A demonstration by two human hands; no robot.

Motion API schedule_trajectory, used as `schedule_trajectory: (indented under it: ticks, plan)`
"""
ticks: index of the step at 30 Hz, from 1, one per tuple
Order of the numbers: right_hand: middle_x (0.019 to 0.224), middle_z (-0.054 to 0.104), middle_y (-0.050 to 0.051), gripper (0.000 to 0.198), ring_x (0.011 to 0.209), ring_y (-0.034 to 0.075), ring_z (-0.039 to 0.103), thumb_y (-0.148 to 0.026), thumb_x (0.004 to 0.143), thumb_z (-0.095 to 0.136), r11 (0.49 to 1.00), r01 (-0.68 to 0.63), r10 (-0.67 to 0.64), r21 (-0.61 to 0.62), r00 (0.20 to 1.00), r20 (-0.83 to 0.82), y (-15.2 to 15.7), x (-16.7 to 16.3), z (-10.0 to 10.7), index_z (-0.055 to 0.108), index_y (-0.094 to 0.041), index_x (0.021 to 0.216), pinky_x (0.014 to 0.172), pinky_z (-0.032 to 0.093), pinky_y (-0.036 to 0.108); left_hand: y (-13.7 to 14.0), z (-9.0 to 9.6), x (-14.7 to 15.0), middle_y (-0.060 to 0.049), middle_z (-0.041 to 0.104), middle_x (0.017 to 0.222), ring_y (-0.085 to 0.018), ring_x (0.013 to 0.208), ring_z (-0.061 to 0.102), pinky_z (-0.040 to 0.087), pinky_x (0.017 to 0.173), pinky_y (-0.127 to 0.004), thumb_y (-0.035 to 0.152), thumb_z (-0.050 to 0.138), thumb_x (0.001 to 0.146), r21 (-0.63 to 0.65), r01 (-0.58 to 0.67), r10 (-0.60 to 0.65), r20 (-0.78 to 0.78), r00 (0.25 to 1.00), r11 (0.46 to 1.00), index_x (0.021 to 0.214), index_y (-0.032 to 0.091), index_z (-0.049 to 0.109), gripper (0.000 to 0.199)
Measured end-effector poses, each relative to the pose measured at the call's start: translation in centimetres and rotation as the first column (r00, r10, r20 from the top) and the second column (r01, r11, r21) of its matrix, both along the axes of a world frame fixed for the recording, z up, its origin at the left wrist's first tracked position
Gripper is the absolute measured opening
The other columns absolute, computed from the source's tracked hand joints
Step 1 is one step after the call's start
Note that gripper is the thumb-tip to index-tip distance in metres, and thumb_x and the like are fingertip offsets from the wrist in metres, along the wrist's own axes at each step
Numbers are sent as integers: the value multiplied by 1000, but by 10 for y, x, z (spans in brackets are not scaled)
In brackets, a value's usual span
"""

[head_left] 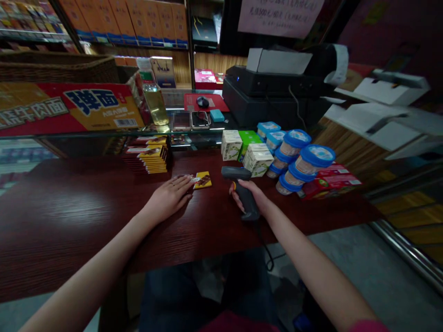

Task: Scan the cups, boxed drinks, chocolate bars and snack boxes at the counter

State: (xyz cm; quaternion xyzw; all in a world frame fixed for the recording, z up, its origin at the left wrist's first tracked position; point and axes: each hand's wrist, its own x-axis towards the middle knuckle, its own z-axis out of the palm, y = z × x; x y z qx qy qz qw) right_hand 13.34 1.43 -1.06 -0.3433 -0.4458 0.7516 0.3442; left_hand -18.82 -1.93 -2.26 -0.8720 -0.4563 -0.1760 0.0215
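My left hand (170, 196) lies flat on the dark wooden counter, fingers stretched out over the left part of a yellow-and-brown chocolate bar (203, 180). The bar's other end shows past the fingertips. Wrapped round the handle of a dark grey barcode scanner (248, 198) is my right hand (255, 196). The scanner's head (236, 173) points left and its cable hangs over the counter's front edge. Beyond my left hand stands a stack of similar chocolate bars (152, 157).
Right of centre stand small cartons (258, 159), blue-lidded tubs (294, 166) in stacks and red packages (332, 180). A glass shelf behind holds a bottle (154, 99), a phone (200, 120), a mouse (202, 101) and a black receipt printer (270, 87). A noodle carton (69, 108) is at left.
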Motion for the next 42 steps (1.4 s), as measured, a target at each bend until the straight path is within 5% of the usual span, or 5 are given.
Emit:
schedule_trajectory:
  ticks: [9,18,28,34,42]
  plan:
    - [57,61,-2,48,36,11,53,-61,76,76,999,-17,17,-48,1000,15,2,-7,5,69,-14,83,31,45,21,49,-3,78,-27,43,161,-38,152,43,36,125,-48,52,51,102,9,-301,300,-130,945,954,152,5,48,69]
    - [57,61,-2,51,35,11,53,-63,74,79,996,-29,28,-90,1000,-13,6,-7,0,70,-14,83,30,45,22,132,-10,102,-27,36,165,-36,157,34,26,129,-47,54,46,103,-63,-365,359,-83,930,929,156,4,43,72]
    - [59,59,-2,45,36,11,51,-59,82,71,991,-49,46,-123,998,-33,11,-3,-2,68,-15,87,31,42,21,130,-9,98,-19,39,167,-35,156,35,23,131,-51,51,48,103,-10,-364,364,70,929,931,159,8,40,71]
    - [59,55,-2,42,39,10,47,-58,82,71,995,-55,43,-86,990,-134,18,-5,-7,66,-16,85,32,39,20,68,9,38,-7,43,166,-24,160,28,16,134,-46,25,44,102,272,-252,231,108,967,929,162,19,38,60]
    - [60,55,-2,39,42,11,44,-55,86,68,976,-211,200,-55,967,-154,42,-71,-5,63,-16,88,34,38,21,21,20,-102,-8,41,167,-28,161,25,14,133,-51,40,54,100,270,-605,499,371,783,749,159,24,42,63]
